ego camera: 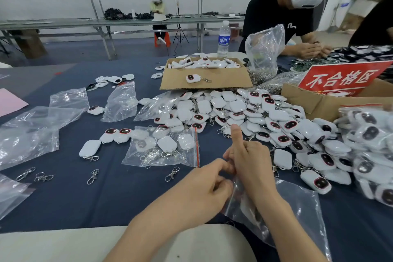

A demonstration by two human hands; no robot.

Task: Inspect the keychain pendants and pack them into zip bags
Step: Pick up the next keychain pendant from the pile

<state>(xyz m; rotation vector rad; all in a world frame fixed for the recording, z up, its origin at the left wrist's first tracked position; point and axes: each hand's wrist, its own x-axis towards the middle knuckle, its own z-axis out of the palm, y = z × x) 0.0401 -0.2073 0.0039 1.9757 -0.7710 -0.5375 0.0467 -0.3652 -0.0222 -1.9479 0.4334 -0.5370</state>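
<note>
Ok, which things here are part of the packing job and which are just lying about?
In the job: the zip bag held by the left hand and right hand; the pendant pile; the filled bag; the empty bags.
Lying about: water bottle; pink sheet; stray clasps.

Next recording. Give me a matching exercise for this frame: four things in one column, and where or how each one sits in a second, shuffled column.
Things
1. water bottle
2. red sign
3. pink sheet
4. filled zip bag

Places
A. lying at the left edge of the table
B. lying flat with pendants inside
C. standing upright behind the open cardboard box
D. propped in the right-hand cardboard box

Pairs: 1-C, 2-D, 3-A, 4-B
</note>
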